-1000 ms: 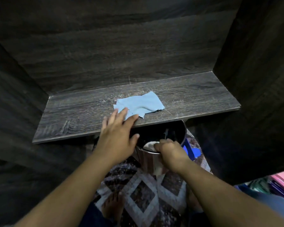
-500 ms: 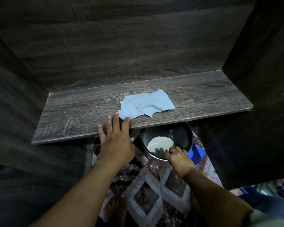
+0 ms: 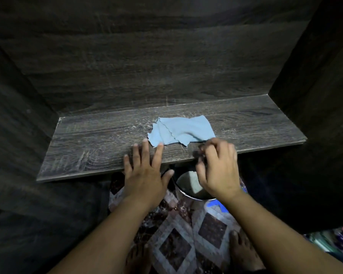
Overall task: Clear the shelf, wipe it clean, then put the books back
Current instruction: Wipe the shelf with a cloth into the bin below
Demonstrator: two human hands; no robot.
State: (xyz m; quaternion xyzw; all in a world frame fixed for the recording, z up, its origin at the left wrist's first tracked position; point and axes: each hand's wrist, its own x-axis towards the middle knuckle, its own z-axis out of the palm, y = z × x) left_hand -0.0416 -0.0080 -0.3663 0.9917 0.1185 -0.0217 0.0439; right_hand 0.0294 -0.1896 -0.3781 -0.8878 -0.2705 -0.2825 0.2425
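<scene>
Fingers (image 3: 146,155) of the left hand (image 3: 145,178) lie spread on the front edge of the dark wooden shelf (image 3: 87,155), touching a light-blue cloth (image 3: 183,131); the right hand (image 3: 219,171) curls blurred fingers, grip unclear.

Dark wooden shelf (image 3: 91,155) bears a blue cloth (image 3: 183,131).

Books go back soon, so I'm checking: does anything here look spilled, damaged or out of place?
Nothing looks spilled or broken. The blue cloth lies rumpled near the front of the shelf, and pale streaks, scuffs or dust, mark the wood around it. A pot stands on the floor mat just under the shelf's edge.
</scene>
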